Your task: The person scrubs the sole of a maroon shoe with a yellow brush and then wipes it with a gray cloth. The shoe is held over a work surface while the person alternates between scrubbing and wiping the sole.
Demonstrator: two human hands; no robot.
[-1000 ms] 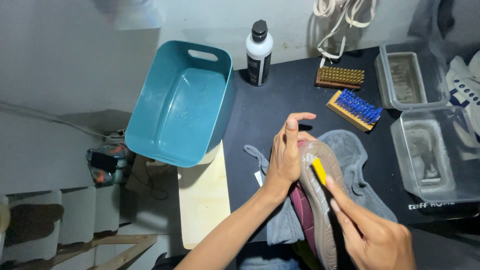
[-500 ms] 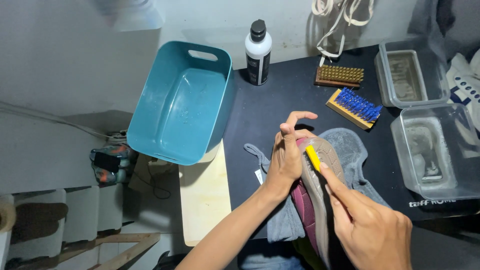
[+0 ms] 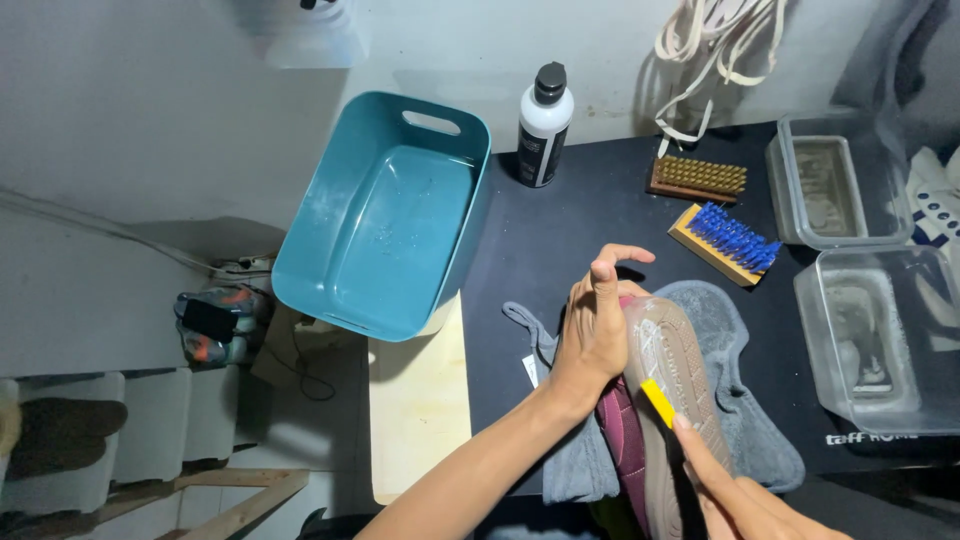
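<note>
From the head camera, the left hand (image 3: 592, 335) is wrapped around a shoe (image 3: 668, 400). The shoe is turned so its pale, see-through sole faces up. The side of the shoe is dark red. The fingers of that hand are closed on the toe end, with the thumb lifted up.

The right hand (image 3: 745, 495) comes in from the bottom edge. It is closed on a small yellow tool (image 3: 657, 402) and presses it against the sole. Most of the tool is hidden, so what kind it is cannot be told.

The shoe is held just above a grey cloth (image 3: 735, 420) that lies on the black desk (image 3: 590, 230).

Behind the hands, a brush with blue bristles (image 3: 727, 240) lies on the desk. A brush with brown bristles (image 3: 697, 179) lies just past it. A white bottle with a black cap (image 3: 543, 125) stands near the wall. A blue-green tub (image 3: 385, 220) sits tilted at the left edge of the desk. Two clear plastic boxes (image 3: 870, 330) sit on the right. White laces (image 3: 705, 60) hang on the wall.
</note>
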